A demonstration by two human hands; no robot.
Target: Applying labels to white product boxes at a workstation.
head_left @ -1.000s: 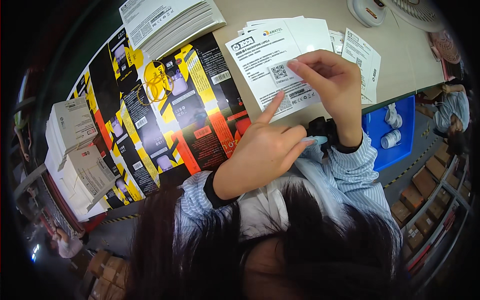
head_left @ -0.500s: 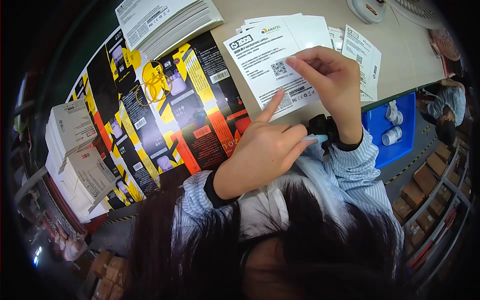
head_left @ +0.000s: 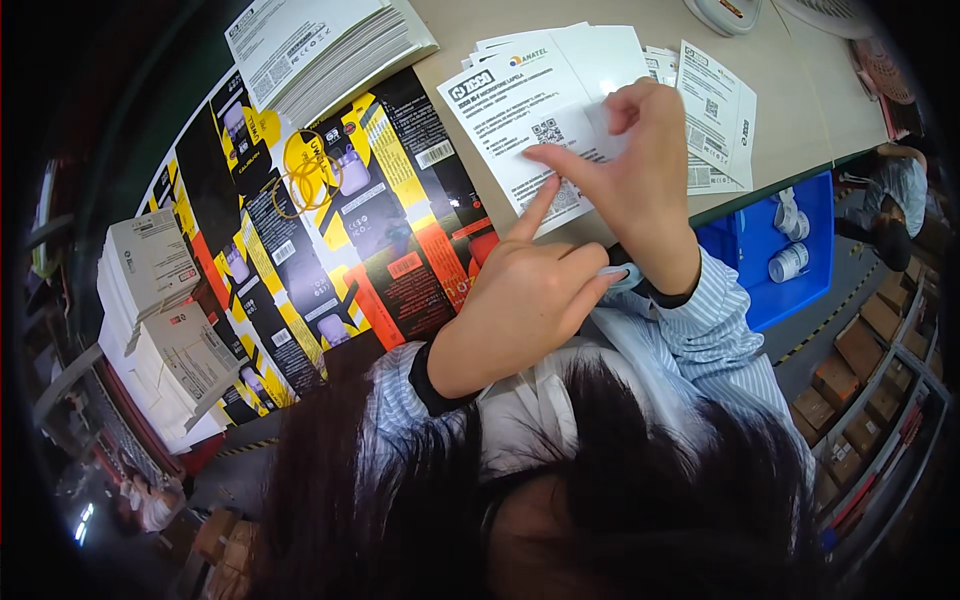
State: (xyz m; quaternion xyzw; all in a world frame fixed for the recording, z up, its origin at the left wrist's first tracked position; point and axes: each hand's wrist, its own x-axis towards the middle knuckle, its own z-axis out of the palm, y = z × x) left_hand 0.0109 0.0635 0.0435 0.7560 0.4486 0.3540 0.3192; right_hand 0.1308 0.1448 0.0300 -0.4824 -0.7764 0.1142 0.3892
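Observation:
A white printed card (head_left: 500,120) lies on top of a loose pile of similar cards in front of me. The index fingertip of my left hand (head_left: 520,310) touches its lower part. The other fingers of that hand are curled round a light-blue strip (head_left: 622,276), mostly hidden. My right hand (head_left: 645,175) is over the right side of the card, thumb and index finger apart. Its thumb tip lies at the card beside a small square code label (head_left: 547,131). Nothing shows between these fingers.
A tall stack of white cards (head_left: 345,70) stands at the far left on colourful printed sheets (head_left: 340,240), with yellow rubber bands (head_left: 308,185) nearby. More cards (head_left: 715,105) fan out at right. A blue bin (head_left: 815,240) holds white rolls (head_left: 788,262). Folded white boxes (head_left: 175,320) stand left.
My right hand has shifted slightly left, its thumb and index finger parting more widely. The left index finger stays on the card. The whole view has shifted slightly.

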